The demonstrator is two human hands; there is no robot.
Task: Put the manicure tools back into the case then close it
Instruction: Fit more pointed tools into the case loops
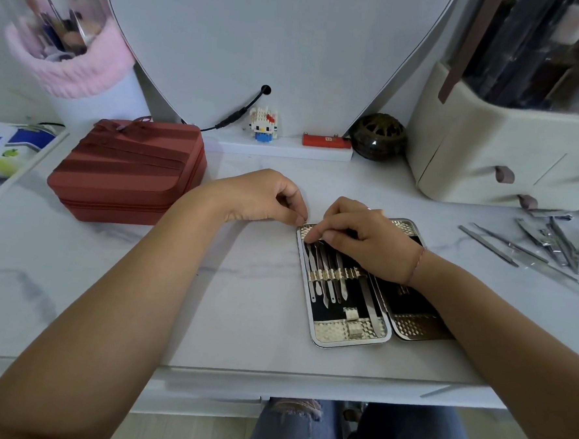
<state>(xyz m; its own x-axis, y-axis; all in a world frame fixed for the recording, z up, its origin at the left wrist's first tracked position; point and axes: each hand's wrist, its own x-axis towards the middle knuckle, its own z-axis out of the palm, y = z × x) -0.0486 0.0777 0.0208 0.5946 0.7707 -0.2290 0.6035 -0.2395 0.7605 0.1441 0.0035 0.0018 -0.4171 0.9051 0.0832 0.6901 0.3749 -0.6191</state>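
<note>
Steel this slim should slide straight under the ribbed elastic band (332,274), so while the left hand (259,197) pinches the far-left corner of the open embossed case (335,334) on the marble-look table (242,301), the right hand (364,244) pinches one tool (320,255) by its top (loose tools (547,245) wait well apart, rightward).

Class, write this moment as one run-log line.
case: open | left hand: holds its corner | right hand: pinches a tool in the row | loose tools: on table, right
</note>
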